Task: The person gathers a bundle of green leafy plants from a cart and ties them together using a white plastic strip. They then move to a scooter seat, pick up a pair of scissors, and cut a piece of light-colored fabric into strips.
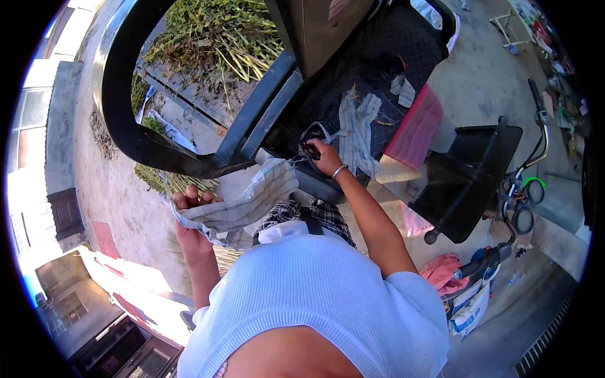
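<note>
The striped cloth (242,205) hangs between my two hands, low in the middle of the view, just over the checked trousers (309,214). It is pale with thin dark lines, wrinkled, and it sags in folds. My left hand (192,217) holds its lower end, fingers curled firmly over the edge. My right hand (324,157) is at the other end, closed around a dark strap or cord (311,150) near the black seat surface (359,82); I cannot tell if it also pinches the cloth.

Room is tight above: the thick black frame (189,160) curves just beside the cloth, and a grey rag (356,126) lies near my right hand. On the left the concrete ground (120,189) is open. On the right stand a pink cushion (416,126) and a bicycle handlebar (535,113), well apart.
</note>
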A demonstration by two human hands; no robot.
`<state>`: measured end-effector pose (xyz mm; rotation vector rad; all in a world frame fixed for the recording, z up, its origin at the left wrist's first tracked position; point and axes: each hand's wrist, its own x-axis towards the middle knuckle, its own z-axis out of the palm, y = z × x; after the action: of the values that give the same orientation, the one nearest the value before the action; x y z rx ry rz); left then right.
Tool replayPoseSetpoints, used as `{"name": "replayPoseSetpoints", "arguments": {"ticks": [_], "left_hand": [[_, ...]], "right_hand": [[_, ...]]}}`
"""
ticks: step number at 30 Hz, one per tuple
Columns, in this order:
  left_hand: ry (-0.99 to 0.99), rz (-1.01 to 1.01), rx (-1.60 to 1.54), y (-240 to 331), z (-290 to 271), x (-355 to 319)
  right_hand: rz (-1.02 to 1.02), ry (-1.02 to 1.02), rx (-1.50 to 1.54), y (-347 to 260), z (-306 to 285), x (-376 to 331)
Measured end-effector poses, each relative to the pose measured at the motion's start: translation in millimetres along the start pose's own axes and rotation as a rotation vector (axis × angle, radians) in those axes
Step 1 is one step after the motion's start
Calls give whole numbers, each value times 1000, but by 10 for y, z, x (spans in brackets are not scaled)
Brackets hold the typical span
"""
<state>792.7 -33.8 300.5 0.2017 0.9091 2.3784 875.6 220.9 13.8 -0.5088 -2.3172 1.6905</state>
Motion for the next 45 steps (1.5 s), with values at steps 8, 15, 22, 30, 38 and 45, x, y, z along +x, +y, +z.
{"name": "replayPoseSetpoints", "arguments": {"ticks": [8,15,22,30,38,45], "left_hand": [[491,450,-38,1536,-716,-253],[698,585,-43,2459,-1175,-444],[398,380,-110,2445,-1712,-356],[243,96,-121,2248,-1723,12],[88,-153,-140,1922,-1475,140],[95,-210,-91,1958,-1707,-25]], "right_hand": [[116,121,-385,656,77,-17],[337,42,-9,365,-25,-19],[410,450,96,-722,-482,-319],[-195,661,290,-2450,270,-1178],[-301,131,398,-3508,1761,-632],[-121,146,558,-3648,2386,-207]]}}
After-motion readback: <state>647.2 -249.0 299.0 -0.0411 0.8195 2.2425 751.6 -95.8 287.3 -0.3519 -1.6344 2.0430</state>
